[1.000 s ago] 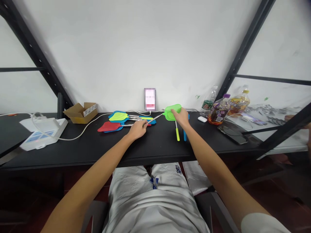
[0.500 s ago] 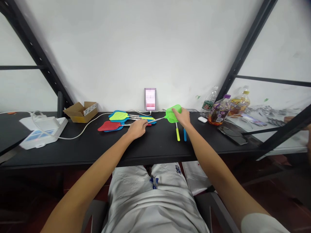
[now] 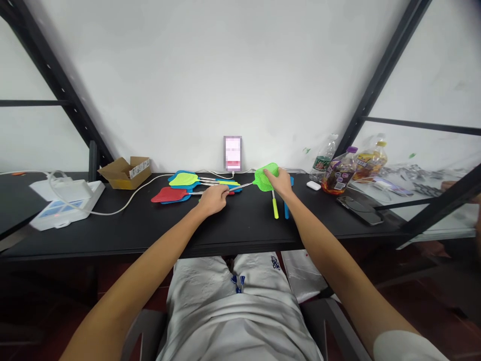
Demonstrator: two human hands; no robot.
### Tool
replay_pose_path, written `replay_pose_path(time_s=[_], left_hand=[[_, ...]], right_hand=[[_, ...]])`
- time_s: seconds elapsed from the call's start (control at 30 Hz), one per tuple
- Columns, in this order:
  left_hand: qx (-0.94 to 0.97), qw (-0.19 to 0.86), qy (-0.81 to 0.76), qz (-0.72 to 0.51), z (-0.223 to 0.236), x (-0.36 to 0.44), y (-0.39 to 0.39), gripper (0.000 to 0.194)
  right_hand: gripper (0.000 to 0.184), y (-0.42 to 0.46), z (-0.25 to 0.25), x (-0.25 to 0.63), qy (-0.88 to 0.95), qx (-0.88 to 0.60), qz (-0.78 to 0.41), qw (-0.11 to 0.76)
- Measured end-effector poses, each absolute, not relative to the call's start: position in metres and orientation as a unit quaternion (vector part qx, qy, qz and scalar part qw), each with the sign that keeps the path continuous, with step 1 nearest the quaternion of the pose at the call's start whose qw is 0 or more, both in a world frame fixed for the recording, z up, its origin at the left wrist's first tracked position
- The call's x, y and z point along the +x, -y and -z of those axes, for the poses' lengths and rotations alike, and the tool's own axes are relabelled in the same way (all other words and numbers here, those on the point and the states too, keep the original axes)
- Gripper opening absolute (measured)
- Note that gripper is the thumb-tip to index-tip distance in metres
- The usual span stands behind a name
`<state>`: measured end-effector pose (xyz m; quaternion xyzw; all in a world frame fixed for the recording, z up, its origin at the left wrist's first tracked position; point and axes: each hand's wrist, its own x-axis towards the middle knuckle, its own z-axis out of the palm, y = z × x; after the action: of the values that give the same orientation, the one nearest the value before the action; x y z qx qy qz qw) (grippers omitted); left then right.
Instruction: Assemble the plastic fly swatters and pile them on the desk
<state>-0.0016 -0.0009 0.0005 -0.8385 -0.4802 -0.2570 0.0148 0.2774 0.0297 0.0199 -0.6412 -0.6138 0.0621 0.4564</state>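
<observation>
- Swatter, green (image 3: pixel 265 177): located at mid-surface, held between my two hands, head toward my right.
- Left grip (image 3: pixel 213 200): closed around the swatter's handle end.
- Right grip (image 3: pixel 282 182): partly closed, thumb and fingers on the mesh head.
- Lettering: blue characters on my light shorts (image 3: pixel 259 271), too small to read reliably. Printed label (image 3: pixel 139 169) on the open carton (image 3: pixel 126 174): illegible.
- Green-label bottle (image 3: pixel 323 159): clear; brand unreadable, contents cannot be determined.
- Purple-capped bottle (image 3: pixel 340 170): dark reddish liquid; pale barcode patch on label.
- Yellow-capped bottle (image 3: pixel 371 159): amber liquid; wording unreadable.
- Upright phone (image 3: pixel 232 153): near the wall (image 3: pixel 188 90), screen pixelated, cable at its base.
- Surface (image 3: pixel 233 225): black. Red, yellow and blue swatters (image 3: pixel 171 194) lie overlapping on the left; yellow handle (image 3: pixel 275 208) and blue handle (image 3: pixel 286 210) lie near my right grip.
- White case (image 3: pixel 313 185) and dark phone (image 3: pixel 359 209): right side, near the bottles.
</observation>
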Motion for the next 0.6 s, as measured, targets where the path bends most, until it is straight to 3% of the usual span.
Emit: replay_pose_path(time_s=[0.3,0.4,0.5,0.57,0.6], left_hand=[[-0.822,0.029,0.513,0.247,-0.001,0.001,0.004,0.024],[-0.810,0.026,0.518,0.273,-0.003,0.004,0.004,0.022],[-0.796,0.008,0.513,0.321,-0.004,0.009,0.005,0.024],[-0.786,-0.009,0.504,0.358,-0.004,0.013,0.006,0.025],[-0.786,-0.019,0.492,0.373,-0.003,0.015,0.006,0.025]], right_hand=[[0.045,-0.029,-0.017,0.273,0.617,-0.613,-0.039,0.493],[0.043,-0.030,-0.023,0.273,0.569,-0.587,-0.058,0.573],[0.041,-0.029,-0.029,0.268,0.465,-0.538,-0.170,0.683],[0.042,-0.025,-0.028,0.258,0.481,-0.487,-0.301,0.664],[0.044,-0.022,-0.026,0.251,0.530,-0.459,-0.366,0.612]])
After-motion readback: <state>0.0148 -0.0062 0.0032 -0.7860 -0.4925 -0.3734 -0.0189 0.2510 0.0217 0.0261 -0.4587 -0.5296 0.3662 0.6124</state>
